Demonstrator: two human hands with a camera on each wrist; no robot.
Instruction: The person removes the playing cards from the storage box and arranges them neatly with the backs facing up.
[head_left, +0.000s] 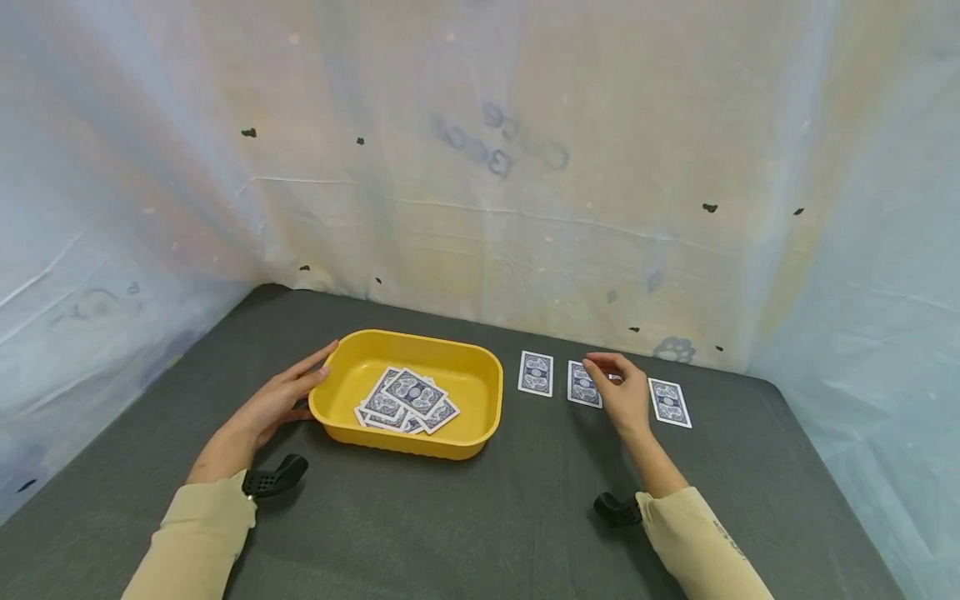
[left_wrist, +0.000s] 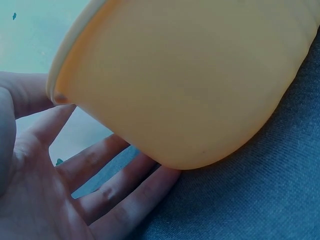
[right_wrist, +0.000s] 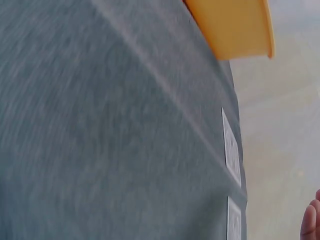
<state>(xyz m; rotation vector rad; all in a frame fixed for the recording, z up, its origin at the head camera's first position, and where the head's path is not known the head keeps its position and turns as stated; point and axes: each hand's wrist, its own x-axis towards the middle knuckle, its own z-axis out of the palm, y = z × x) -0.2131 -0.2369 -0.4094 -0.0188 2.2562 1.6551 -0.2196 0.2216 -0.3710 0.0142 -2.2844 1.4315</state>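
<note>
My left hand [head_left: 281, 402] rests against the left end of a yellow plastic tray [head_left: 480, 358]. The left wrist view has its thumb at the rim and its other fingers stretched along the outer wall. Inside lie several overlapping playing cards [head_left: 415, 393], blue-patterned backs up. To the right, my right hand [head_left: 621, 392] hovers over the card row, fingers loosely bent. Its fingertips overlap the top corner of a face-down card [head_left: 583, 387], and nothing shows between them. A bit of another card [head_left: 614, 377] peeks out from behind this hand. Only fingertips [right_wrist: 310, 222] enter the right wrist view.
One face-down card [head_left: 536, 373] lies between tray and right hand, another [head_left: 670, 403] beyond that hand. They sit in a row near the back edge of the dark grey table [head_left: 450, 525]. A pale hanging sheet [head_left: 480, 208] encloses the back and sides.
</note>
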